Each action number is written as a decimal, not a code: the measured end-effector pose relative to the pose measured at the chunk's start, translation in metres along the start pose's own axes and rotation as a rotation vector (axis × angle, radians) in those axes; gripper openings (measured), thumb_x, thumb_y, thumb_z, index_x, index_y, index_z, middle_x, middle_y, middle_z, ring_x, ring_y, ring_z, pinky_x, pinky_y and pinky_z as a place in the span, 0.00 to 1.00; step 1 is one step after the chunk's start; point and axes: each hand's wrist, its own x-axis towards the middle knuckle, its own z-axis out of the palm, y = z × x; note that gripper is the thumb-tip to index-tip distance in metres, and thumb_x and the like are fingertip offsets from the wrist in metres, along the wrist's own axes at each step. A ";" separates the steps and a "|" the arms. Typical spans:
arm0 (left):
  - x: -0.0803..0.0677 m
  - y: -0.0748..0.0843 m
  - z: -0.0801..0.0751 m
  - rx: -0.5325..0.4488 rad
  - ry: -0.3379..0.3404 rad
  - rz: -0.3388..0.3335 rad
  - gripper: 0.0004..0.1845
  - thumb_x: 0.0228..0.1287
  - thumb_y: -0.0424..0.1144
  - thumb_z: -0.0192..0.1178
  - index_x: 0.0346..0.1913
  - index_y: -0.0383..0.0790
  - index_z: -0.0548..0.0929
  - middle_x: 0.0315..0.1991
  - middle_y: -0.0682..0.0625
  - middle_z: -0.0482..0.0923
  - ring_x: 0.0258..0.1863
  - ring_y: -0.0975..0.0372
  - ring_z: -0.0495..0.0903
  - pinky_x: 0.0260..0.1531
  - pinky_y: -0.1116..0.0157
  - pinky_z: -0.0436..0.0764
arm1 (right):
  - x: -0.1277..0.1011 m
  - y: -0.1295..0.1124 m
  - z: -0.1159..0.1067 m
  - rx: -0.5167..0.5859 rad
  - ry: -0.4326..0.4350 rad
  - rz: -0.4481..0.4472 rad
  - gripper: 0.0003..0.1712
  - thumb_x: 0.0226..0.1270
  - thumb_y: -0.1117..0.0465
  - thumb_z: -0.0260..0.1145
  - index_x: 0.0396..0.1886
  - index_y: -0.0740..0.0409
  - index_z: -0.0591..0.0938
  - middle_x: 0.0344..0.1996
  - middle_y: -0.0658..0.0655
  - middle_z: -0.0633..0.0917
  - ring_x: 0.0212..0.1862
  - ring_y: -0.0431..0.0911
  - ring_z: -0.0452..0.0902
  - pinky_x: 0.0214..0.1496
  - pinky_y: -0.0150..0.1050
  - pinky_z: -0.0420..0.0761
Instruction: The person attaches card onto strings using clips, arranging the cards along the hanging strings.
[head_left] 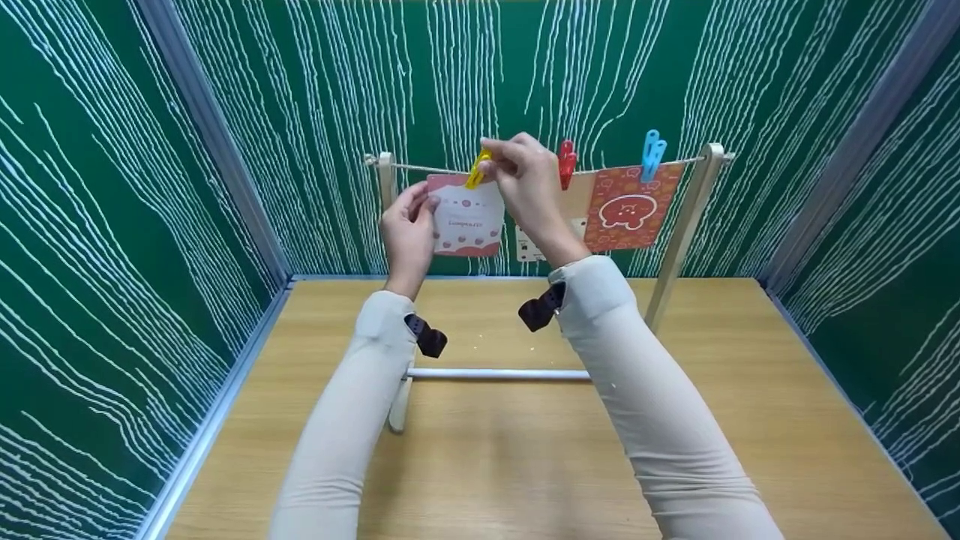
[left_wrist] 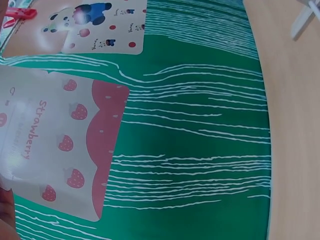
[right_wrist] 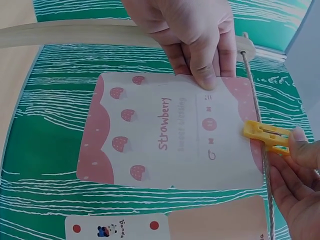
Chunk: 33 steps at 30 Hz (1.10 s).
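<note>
A pink-and-white strawberry card hangs at a string stretched between two wooden posts. My left hand pinches the card's left edge. My right hand pinches a yellow clothespin that sits on the string at the card's top edge. To the right hang a panda card under a red clothespin and an orange card under a blue clothespin.
The small wooden rack stands on a light wooden table, with a white crossbar at its base. Green walls with white streaks close in the table on three sides.
</note>
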 end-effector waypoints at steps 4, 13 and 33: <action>0.000 -0.001 0.000 -0.012 -0.008 -0.004 0.16 0.69 0.38 0.55 0.58 0.46 0.79 0.53 0.49 0.82 0.42 0.61 0.79 0.34 0.69 0.80 | -0.001 -0.001 0.003 -0.024 -0.024 -0.005 0.17 0.67 0.67 0.62 0.55 0.61 0.81 0.38 0.62 0.80 0.42 0.47 0.77 0.43 0.30 0.78; -0.002 -0.003 0.000 -0.035 -0.018 0.007 0.17 0.69 0.38 0.56 0.58 0.45 0.79 0.51 0.49 0.83 0.39 0.61 0.78 0.32 0.67 0.79 | -0.003 -0.002 0.007 -0.086 -0.054 -0.069 0.19 0.69 0.68 0.60 0.58 0.60 0.78 0.40 0.62 0.79 0.41 0.48 0.76 0.41 0.30 0.76; -0.010 -0.011 -0.001 -0.088 -0.043 0.025 0.21 0.67 0.40 0.57 0.62 0.47 0.77 0.54 0.50 0.82 0.50 0.62 0.81 0.52 0.65 0.80 | -0.013 0.003 0.010 -0.033 -0.069 -0.054 0.20 0.70 0.61 0.58 0.60 0.57 0.77 0.55 0.56 0.82 0.58 0.45 0.79 0.58 0.32 0.77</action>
